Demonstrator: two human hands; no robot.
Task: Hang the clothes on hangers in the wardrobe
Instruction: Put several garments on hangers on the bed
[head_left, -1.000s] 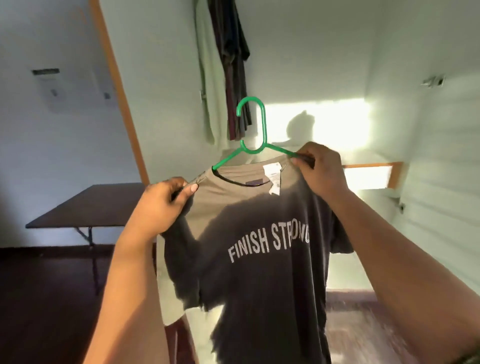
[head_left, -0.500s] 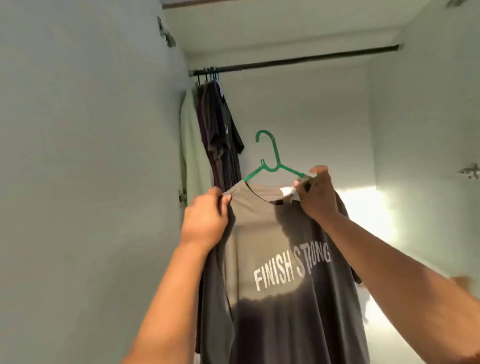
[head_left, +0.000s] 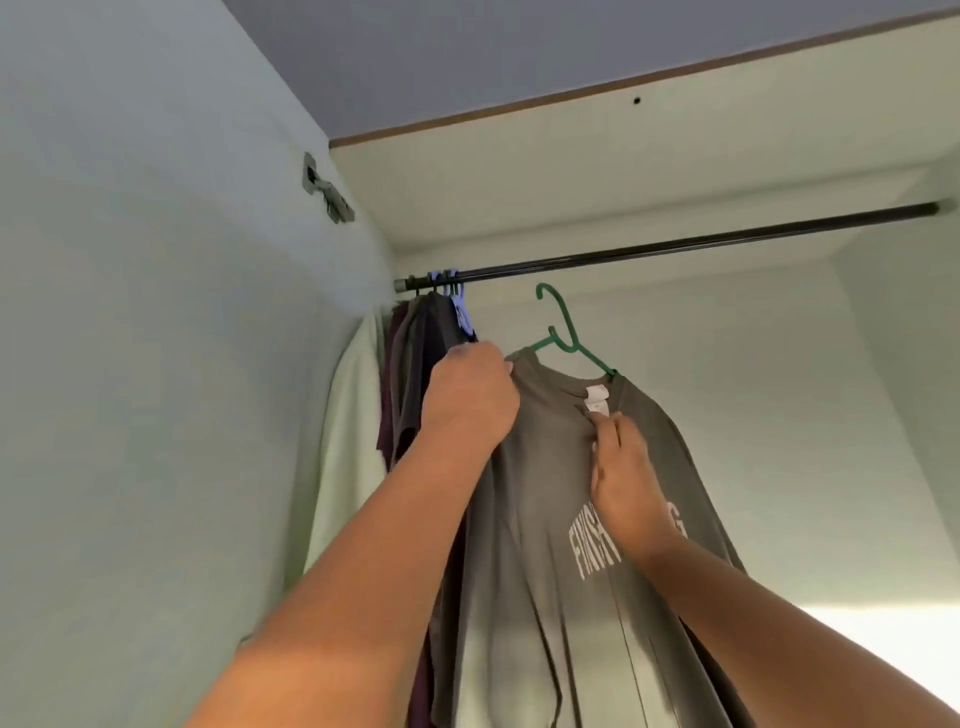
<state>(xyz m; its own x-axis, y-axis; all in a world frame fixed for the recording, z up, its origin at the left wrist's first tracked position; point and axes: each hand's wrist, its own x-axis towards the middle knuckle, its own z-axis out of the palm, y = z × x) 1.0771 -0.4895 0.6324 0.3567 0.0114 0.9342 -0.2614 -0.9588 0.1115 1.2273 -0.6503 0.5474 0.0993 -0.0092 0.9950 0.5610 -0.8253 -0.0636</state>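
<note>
A grey T-shirt (head_left: 550, 519) with white lettering hangs on a green hanger (head_left: 563, 332). The hanger's hook sits just below the black wardrobe rail (head_left: 675, 247), not on it. My left hand (head_left: 470, 400) grips the shirt's left shoulder together with the hanger's arm. My right hand (head_left: 623, 478) lies against the shirt's chest, fingertips pinching the fabric at the collar below the white label.
Several garments (head_left: 410, 374) hang bunched on purple hangers at the rail's left end, against the pale green side wall (head_left: 156, 364). A door hinge (head_left: 324, 189) is mounted high on that wall. The rail stretches bare to the right.
The shirt and hanger rose toward the rail as my view tilted up. My right hand left the right shoulder and moved to the collar front.
</note>
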